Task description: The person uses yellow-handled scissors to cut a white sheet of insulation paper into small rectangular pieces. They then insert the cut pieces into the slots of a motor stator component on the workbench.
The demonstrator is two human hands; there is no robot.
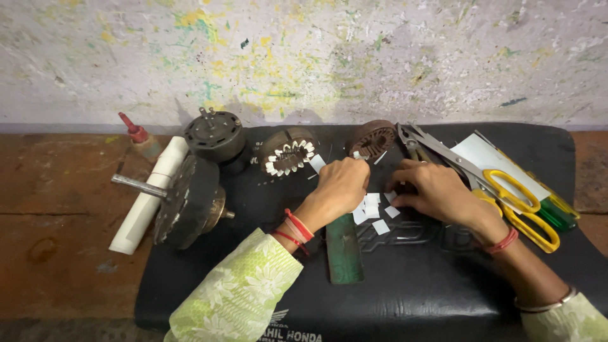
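My left hand [340, 185] is curled over a small pile of white paper slips [373, 212] on a black mat [443, 291], pinching one of them. My right hand [437, 193] rests beside the same pile, fingertips touching the slips. Just beyond the hands lie two round motor stators: one fitted with white paper inserts [288, 152] and a brown one [371, 139]. A green flat strip [344, 248] lies under my left wrist.
Yellow-handled scissors [506, 190], pliers [410, 144], a white sheet [491, 158] and a green-handled tool [557, 212] lie at right. At left are a motor rotor on its shaft [187, 193], a dark motor housing [214, 135], a white tube [149, 196] and a red-capped bottle [140, 137].
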